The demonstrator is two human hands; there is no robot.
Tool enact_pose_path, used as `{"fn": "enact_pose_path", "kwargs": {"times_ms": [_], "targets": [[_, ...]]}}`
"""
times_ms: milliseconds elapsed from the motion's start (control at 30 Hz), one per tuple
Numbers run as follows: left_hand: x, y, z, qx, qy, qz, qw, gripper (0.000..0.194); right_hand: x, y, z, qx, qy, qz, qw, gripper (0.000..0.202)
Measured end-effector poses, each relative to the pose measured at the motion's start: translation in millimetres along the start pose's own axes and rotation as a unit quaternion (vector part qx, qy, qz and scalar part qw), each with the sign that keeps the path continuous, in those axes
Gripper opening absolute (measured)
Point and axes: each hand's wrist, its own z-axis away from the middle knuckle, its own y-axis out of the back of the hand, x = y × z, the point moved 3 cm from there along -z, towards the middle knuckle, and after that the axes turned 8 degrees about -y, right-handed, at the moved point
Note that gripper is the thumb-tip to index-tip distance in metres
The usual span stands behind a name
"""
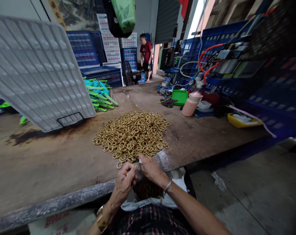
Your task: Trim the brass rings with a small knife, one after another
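A wide heap of brass-coloured rings (135, 132) lies on the worn table (65, 163), close to its front edge. My left hand (125, 179) is closed just in front of the heap, with a bit of a brass-coloured ring showing between its fingers. Beside it, my right hand (150, 168) is closed too, its fingertips at the near side of the heap. A small whitish bit shows at those fingertips, too small to name. Below both hands, at my lap, an open white sack (135, 205) holds a dark mass of what look like more rings.
A ribbed translucent plastic panel (40, 71) stands tilted at left, beside green and blue plastic pieces (101, 93). At right are a pink bottle (192, 103), a green tray (179, 97) and a yellow tray (243, 120). A person (146, 54) stands far back near stacked crates (81, 47).
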Motion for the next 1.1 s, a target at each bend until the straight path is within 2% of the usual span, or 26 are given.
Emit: {"fn": "enact_pose_path", "kwargs": {"times_ms": [100,267,367,500,633,767,867,967,1100], "targets": [[-2,-3.5,4,-0.020,0.027,0.078,0.996,0.037,1,5,-10,0.030,-0.019,0.003,0.999,0.022],[-13,3.0,-1,0.049,0.078,0.228,0.969,0.038,-18,16,-31,0.088,0.018,0.006,0.996,0.023],[-18,11.0,-2,0.083,0.093,0.260,0.958,0.038,-33,12,-43,0.094,0.050,0.031,0.994,0.023],[-21,20.1,-3,0.099,0.111,0.281,0.948,0.040,-39,0,-56,0.094,0.040,0.070,0.992,0.020],[-27,25.8,-9,0.105,0.150,0.316,0.931,0.045,-34,-6,-61,0.099,0.034,0.066,0.992,0.022],[-35,27.0,-15,0.125,0.176,0.341,0.915,0.031,-26,-4,-62,0.100,0.048,0.020,0.994,0.021],[-34,26.5,-18,0.140,0.170,0.327,0.919,0.025,-18,0,-64,0.114,0.054,-0.032,0.991,0.025],[-31,25.8,-20,0.146,0.173,0.311,0.923,0.028,-9,6,-67,0.137,0.046,-0.092,0.985,0.029],[-26,24.9,-27,0.118,0.135,0.297,0.938,0.036,1,11,-68,0.151,0.014,-0.161,0.975,0.022]]}}
